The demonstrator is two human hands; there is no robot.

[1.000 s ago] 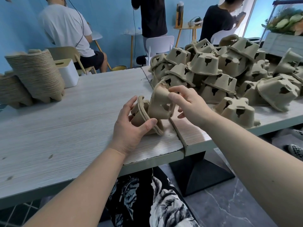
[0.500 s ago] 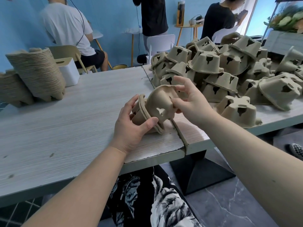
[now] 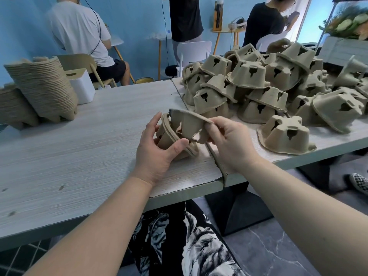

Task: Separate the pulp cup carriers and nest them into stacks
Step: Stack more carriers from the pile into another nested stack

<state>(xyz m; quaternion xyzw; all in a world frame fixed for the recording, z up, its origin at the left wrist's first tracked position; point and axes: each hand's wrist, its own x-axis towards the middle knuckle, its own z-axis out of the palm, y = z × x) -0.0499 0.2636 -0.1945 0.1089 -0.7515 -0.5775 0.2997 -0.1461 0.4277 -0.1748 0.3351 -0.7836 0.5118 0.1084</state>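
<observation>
Here we grip the small nested stack of tan moulded-pulp cup carriers (image 3: 171, 140) in our left hand (image 3: 157, 154), fingers curled round it, while our right hand (image 3: 229, 140) pinches the rim of a loose tan pulp carrier (image 3: 187, 124) just right of and touching it, its mouth not yet aligned.

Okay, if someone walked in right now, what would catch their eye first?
Centre front, the left hand grips a small nest of tan moulded-pulp cup carriers while the right hand pinches another carrier's rim. To the right sprawls a loose heap of carriers; far left stands a tall nested stack.
</observation>
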